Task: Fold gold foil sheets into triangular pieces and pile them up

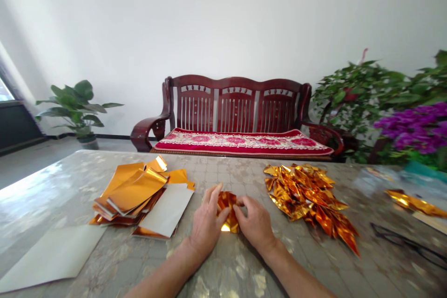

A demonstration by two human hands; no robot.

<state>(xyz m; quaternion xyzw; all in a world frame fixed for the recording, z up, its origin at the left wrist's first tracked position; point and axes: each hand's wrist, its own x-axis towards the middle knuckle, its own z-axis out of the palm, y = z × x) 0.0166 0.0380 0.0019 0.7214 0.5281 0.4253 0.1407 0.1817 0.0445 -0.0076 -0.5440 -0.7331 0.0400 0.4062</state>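
Observation:
Between my two hands is a piece of gold foil paper (228,212), partly folded and resting at the middle of the table. My left hand (208,216) presses on its left side, thumb over the foil and fingers raised behind. With thumb and fingers pinched together, my right hand (254,221) grips the right edge. Left of my hands lies a loose stack of gold foil sheets (138,188), some with the pale back (165,212) facing up. To the right sits a heap of folded gold foil pieces (307,195).
A pale sheet (52,256) lies at the table's left front. Dark-framed glasses (407,242), a folded foil strip (417,203) and clear plastic (375,179) are on the right. Beyond the patterned table (223,167) stand a wooden bench (235,107), a potted plant (78,109) and purple flowers (415,125).

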